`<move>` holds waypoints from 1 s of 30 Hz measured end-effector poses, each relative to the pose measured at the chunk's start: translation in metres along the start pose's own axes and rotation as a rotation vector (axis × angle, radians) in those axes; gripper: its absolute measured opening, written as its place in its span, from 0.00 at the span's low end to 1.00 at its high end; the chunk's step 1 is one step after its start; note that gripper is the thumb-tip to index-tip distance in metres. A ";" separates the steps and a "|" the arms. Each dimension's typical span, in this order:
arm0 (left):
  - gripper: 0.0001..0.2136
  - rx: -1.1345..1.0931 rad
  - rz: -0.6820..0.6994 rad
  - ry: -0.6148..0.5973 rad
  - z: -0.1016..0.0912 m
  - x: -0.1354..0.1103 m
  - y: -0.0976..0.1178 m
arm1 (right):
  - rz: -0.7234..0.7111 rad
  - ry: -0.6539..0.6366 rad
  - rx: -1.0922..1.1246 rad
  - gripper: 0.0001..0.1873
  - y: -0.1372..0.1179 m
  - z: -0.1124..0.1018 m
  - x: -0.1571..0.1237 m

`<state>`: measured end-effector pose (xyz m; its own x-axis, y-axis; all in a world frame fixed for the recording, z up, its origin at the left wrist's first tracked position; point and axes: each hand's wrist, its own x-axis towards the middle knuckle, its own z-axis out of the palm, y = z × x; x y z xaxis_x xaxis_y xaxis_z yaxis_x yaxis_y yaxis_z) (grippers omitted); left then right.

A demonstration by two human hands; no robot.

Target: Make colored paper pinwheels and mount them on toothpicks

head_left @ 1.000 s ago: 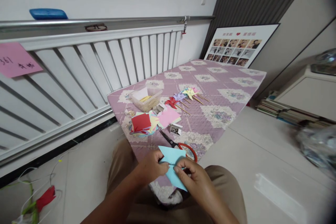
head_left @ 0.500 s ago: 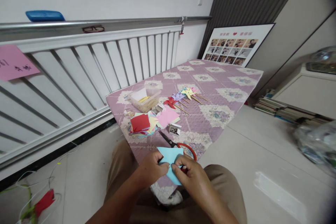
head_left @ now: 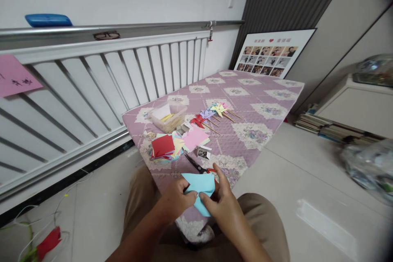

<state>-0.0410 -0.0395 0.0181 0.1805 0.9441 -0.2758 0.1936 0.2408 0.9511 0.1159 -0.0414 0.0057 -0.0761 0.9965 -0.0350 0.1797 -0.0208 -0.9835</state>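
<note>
A light blue sheet of paper [head_left: 201, 181], partly folded in toward its middle, is held over the near corner of the table. My left hand [head_left: 177, 197] grips its left side, thumb pressed close to the centre. My right hand [head_left: 223, 199] has its thumb on the folded part at the centre, while its index finger points up, off the paper. Just beyond the paper lie scissors [head_left: 194, 163] with dark blades and red handles, partly covered by the paper and my right hand. Behind them stands a small open box [head_left: 204, 152] of metal pins.
Stacked coloured paper squares [head_left: 163, 146] and pink sheets [head_left: 196, 137] lie on the flowered tablecloth [head_left: 254, 133]. Farther back are a plastic container [head_left: 168, 116] of sticks and several finished pinwheels [head_left: 211, 114]. A white radiator [head_left: 147, 63] runs along the left.
My right index finger has lifted off the paper and straightened upward. The folded paper has shifted slightly at its right side. My left hand keeps its grip.
</note>
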 end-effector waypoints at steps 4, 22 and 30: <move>0.07 0.052 0.092 -0.099 -0.003 0.001 0.000 | -0.013 0.030 -0.006 0.46 0.001 0.000 -0.001; 0.14 -0.741 -0.103 -0.178 0.002 -0.002 -0.027 | 0.220 0.182 0.339 0.43 -0.006 0.015 -0.007; 0.13 -0.976 -0.027 0.130 0.047 -0.015 -0.029 | 0.245 0.286 0.450 0.41 0.010 0.023 -0.001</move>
<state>-0.0040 -0.0709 -0.0117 0.0692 0.9388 -0.3375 -0.6956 0.2879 0.6582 0.0953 -0.0446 -0.0079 0.1937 0.9392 -0.2834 -0.2803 -0.2239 -0.9334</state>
